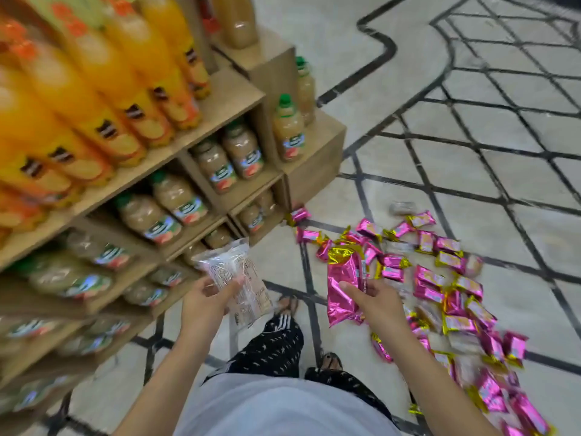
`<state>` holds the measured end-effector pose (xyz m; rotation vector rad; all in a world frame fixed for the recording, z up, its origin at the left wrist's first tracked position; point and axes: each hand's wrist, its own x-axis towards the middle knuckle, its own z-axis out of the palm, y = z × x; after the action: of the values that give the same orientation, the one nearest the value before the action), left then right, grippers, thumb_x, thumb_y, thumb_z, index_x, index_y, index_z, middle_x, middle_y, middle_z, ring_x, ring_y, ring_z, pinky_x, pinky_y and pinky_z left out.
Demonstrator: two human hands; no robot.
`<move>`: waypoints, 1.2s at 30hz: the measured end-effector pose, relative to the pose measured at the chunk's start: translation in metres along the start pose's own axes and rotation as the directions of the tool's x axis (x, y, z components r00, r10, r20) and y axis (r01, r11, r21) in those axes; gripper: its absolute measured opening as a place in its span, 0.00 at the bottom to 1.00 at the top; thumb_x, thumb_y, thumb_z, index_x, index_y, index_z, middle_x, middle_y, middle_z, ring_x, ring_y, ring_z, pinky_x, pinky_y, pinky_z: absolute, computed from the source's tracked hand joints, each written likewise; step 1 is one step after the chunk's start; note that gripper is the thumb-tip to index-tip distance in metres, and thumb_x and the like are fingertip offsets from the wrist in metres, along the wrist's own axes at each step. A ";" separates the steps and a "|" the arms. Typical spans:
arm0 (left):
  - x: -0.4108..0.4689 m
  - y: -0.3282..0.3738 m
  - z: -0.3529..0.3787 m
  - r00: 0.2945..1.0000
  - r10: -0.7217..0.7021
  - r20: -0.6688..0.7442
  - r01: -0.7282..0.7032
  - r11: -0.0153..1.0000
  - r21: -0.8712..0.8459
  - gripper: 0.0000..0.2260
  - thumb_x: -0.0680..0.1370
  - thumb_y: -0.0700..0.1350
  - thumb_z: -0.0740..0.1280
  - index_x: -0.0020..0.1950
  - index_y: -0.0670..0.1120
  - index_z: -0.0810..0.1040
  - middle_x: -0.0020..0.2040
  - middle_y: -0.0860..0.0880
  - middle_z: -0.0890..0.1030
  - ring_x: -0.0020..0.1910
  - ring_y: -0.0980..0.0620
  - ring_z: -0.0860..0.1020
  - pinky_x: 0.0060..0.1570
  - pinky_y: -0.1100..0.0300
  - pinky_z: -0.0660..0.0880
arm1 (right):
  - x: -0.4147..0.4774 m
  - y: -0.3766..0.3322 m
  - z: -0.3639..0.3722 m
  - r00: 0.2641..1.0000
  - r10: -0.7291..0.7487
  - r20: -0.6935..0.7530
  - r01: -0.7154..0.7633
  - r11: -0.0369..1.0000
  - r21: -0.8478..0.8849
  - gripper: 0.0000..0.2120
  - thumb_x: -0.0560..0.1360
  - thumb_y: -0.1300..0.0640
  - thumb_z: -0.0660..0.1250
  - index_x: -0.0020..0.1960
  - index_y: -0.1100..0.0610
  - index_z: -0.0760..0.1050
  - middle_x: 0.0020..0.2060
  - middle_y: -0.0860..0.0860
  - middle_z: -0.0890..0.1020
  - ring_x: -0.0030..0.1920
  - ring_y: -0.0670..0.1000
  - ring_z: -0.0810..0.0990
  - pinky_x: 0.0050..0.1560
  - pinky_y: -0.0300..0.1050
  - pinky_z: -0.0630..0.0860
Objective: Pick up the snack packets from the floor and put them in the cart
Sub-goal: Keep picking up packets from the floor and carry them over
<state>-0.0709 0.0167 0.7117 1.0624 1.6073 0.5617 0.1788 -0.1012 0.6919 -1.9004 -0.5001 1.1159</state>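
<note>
Left hand [206, 298] grips a clear packet [234, 280]; right hand [375, 298] grips a pink foil packet [342, 286]. Pink-and-gold packets [440, 278] lie scattered on the patterned floor [471, 152]. Wooden shelf [226, 102] holds what appear to be juice bottles [242, 149], blurred.

- Shirt [283, 410]: plain pale grey fabric, seen across the lower centre of the view.
- Trousers [273, 344]: black, scattered with small white star-like marks. The left leg carries a band of white stripes near its hem.
- Left sandal [287, 305] and right sandal [330, 361]: open footwear with the toes exposed; finer detail is blurred.
- Left hand [204, 297] and right hand [374, 300]: bare, as are both forearms down to the frame edge.
</note>
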 end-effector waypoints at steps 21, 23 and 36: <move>-0.142 -0.232 -0.305 0.715 -0.414 -0.564 0.111 0.863 -0.492 0.15 0.69 0.48 0.78 0.51 0.50 0.77 0.48 0.51 0.81 0.47 0.54 0.80 0.41 0.60 0.74 | -0.166 -0.012 0.371 0.685 0.202 0.700 0.249 0.838 -0.486 0.07 0.72 0.52 0.74 0.45 0.55 0.80 0.35 0.51 0.85 0.32 0.43 0.83 0.27 0.26 0.70; -0.151 -0.256 -0.339 0.664 -0.452 -0.595 0.114 0.848 -0.518 0.17 0.69 0.49 0.78 0.54 0.48 0.78 0.48 0.51 0.82 0.47 0.54 0.80 0.41 0.60 0.75 | -0.191 -0.008 0.418 0.625 0.230 0.746 0.309 0.805 -0.507 0.09 0.72 0.52 0.75 0.47 0.56 0.81 0.37 0.52 0.86 0.34 0.44 0.83 0.27 0.26 0.70; -0.168 -0.341 -0.463 0.360 -0.684 -0.634 0.112 0.707 -0.699 0.20 0.70 0.48 0.77 0.59 0.44 0.78 0.49 0.49 0.82 0.47 0.54 0.80 0.42 0.58 0.76 | -0.285 -0.005 0.623 0.374 0.395 0.839 0.574 0.612 -0.544 0.14 0.71 0.47 0.75 0.49 0.56 0.80 0.40 0.50 0.86 0.39 0.46 0.85 0.39 0.36 0.76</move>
<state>-0.6195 -0.2202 0.6696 -0.2691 2.2757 1.2480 -0.4985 -0.0011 0.6930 -1.5638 -2.1073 2.1133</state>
